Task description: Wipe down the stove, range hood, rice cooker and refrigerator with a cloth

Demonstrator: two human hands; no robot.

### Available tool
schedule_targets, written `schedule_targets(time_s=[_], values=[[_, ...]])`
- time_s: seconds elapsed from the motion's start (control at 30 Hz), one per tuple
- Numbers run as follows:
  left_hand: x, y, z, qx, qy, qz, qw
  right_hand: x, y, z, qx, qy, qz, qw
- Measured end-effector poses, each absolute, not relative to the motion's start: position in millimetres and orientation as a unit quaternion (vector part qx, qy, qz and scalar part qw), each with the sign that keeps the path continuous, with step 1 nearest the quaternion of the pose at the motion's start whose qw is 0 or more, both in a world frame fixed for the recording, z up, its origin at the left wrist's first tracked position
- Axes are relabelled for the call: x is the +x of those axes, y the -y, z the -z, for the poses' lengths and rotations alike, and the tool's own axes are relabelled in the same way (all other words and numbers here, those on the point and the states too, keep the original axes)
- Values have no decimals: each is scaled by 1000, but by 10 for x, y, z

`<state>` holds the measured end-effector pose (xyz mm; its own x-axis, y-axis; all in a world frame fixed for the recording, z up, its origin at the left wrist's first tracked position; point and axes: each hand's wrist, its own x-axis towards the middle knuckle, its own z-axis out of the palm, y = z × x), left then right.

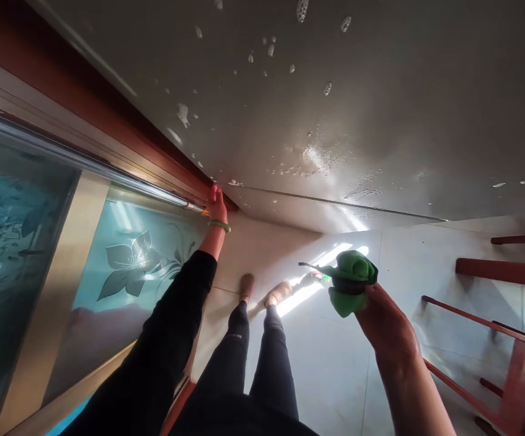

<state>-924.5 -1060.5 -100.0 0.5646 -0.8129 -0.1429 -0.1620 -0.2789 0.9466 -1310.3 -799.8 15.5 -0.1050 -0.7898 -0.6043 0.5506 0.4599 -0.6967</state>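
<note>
Nearest you, your bare right forearm (pixel 407 381) rises from the bottom edge to your right hand (pixel 384 321), which is closed around the underside of a green rounded tool (pixel 350 284). Its exact kind is unclear. A dark band circles its middle and a thin dark tip (pixel 312 265) juts out to the left. Your fingers are mostly hidden behind it, but the hold looks firm, and the tool sits clear of every surface, in the air above the floor.

Your left hand (pixel 217 207) is raised, its fingertips bunched against a red-brown door frame (pixel 153 145); whether they grip anything, you cannot tell. A green bangle (pixel 220 226) circles that wrist, below it a black sleeve (pixel 162 327).

Beside the frame run a metal track (pixel 75 157) and a frosted glass door panel (pixel 130 266) with a flower pattern. Soap suds (pixel 321 156) fleck a grey wall (pixel 335 79). Your black leggings (pixel 235 357) lead down to a tiled floor (pixel 335 369), and a red wooden chair (pixel 516 363) stands at right.
</note>
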Motion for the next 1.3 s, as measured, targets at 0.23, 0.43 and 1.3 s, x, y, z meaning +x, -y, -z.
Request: schedule_targets(time_s=[0.23,0.43,1.3], values=[[-9778,9874,652,698,284,471,459,-12730,8259,-282,-109,-577,520,621],[-10699,8877,115,491,547,591,331,-12556,8427,-434,-286,-633,473,541],[-11234,9303,-771,433,410,633,494,-13364,8165,-274,-94,-435,578,684]])
